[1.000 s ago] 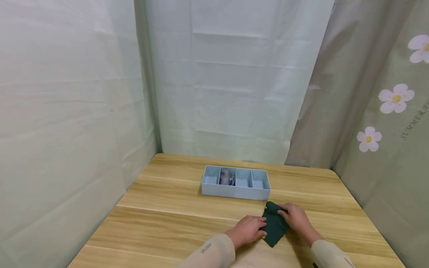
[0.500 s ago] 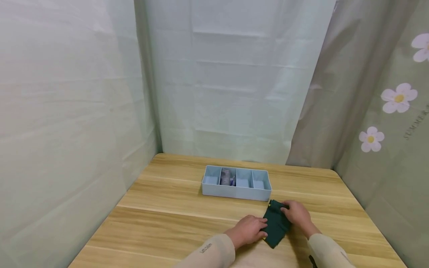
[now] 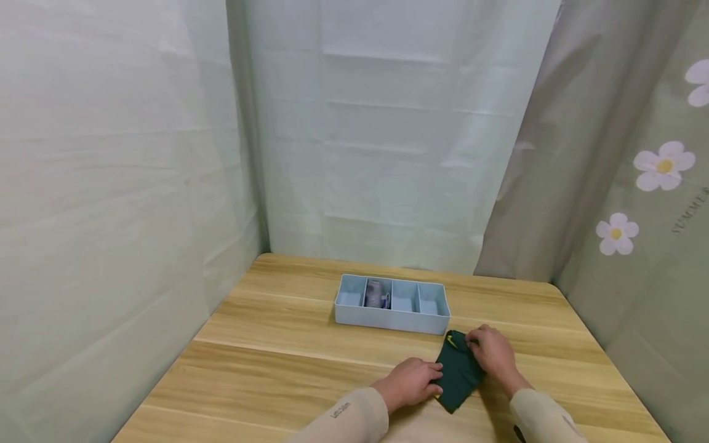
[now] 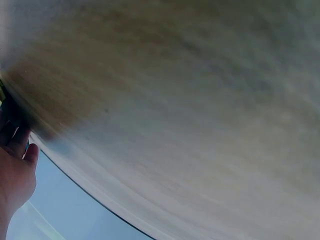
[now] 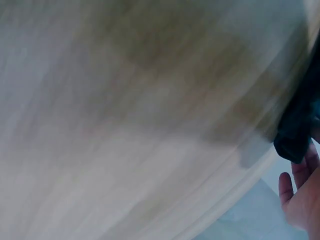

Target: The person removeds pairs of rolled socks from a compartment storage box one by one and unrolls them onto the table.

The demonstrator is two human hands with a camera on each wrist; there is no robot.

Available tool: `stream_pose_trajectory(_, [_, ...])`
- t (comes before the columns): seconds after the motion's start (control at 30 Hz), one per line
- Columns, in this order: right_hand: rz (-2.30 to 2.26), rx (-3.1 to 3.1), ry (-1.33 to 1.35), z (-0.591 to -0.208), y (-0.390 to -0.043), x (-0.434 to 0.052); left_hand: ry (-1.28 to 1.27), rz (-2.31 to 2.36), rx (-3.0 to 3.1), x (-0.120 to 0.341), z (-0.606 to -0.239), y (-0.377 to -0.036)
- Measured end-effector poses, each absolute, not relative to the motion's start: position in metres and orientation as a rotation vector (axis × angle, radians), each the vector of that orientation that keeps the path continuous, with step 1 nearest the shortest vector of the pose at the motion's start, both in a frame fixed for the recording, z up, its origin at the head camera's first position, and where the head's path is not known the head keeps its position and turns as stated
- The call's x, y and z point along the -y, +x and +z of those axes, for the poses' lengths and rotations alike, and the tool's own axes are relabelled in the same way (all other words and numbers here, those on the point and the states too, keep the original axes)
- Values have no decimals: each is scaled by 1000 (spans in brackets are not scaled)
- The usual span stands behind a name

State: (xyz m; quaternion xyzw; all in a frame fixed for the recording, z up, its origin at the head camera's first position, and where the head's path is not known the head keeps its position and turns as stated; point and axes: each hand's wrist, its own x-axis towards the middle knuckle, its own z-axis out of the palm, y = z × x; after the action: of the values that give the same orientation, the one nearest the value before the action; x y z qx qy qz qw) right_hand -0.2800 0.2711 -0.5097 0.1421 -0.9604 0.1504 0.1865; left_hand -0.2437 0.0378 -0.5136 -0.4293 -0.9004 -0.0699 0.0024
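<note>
Wooden table (image 3: 288, 363): left hand (image 3: 408, 381) flat on green cloth (image 3: 456, 375); right hand (image 3: 492, 355) pinches it.

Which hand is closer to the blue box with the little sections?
Right. The right hand rests on the far end of the dark green cloth, just in front of the blue box. The left hand is at the cloth's near side, farther from it.

A blue tray (image 3: 391, 320) with four compartments is set on the wooden table (image 3: 277, 363) just beyond the fingers; curtains (image 3: 388, 154) are hung behind
</note>
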Motion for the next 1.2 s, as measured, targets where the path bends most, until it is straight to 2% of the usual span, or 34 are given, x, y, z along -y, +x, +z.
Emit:
stream_pose_trajectory(0.17, [280,2758,498,-508,-281,-269,-1324,-245,2855,-35,-513,-244])
stream_pose_trajectory(0.4, [258,2860,505,-506,-289,-269,-1320,-271,2861,-32,-507,-244])
stream_pose_trajectory(0.77, [445,2992,280,-499,-311,-273,-1361,-292,2815,-34,-504,-247])
stream_pose_trajectory(1.07, [751,2985,28,-496,-311,-279,-1401,-296,2800,-34,-512,-247])
stream_pose_trajectory(1.2, [748,2925,70,-500,-311,-282,-1400,-309,2809,-34,-512,-246])
